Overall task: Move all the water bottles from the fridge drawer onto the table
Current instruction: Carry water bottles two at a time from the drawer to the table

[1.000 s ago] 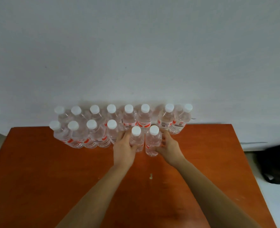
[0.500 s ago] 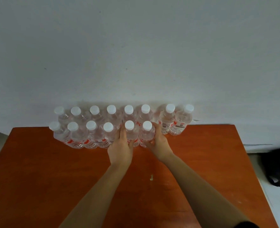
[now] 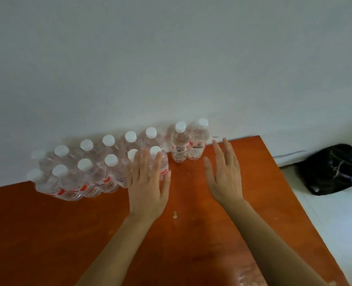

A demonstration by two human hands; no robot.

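Several clear water bottles (image 3: 92,172) with white caps and red labels stand in two rows at the far edge of the orange-brown table (image 3: 47,234), against the white wall. Two more bottles (image 3: 188,144) stand a little apart at the right end of the back row. My left hand (image 3: 148,182) is flat with spread fingers, just in front of the front row's rightmost bottle (image 3: 158,159), partly hiding it. My right hand (image 3: 224,172) hovers open over bare table, right of the rows, holding nothing. The fridge drawer is out of view.
A black plastic bag (image 3: 332,168) lies on the pale floor to the right of the table. The table's right edge runs diagonally just beyond my right forearm. A small pale speck (image 3: 174,214) sits on the tabletop between my arms.
Both hands have let go of the two bottles they pushed into the front row and drawn back, open. The view has swung to the right.
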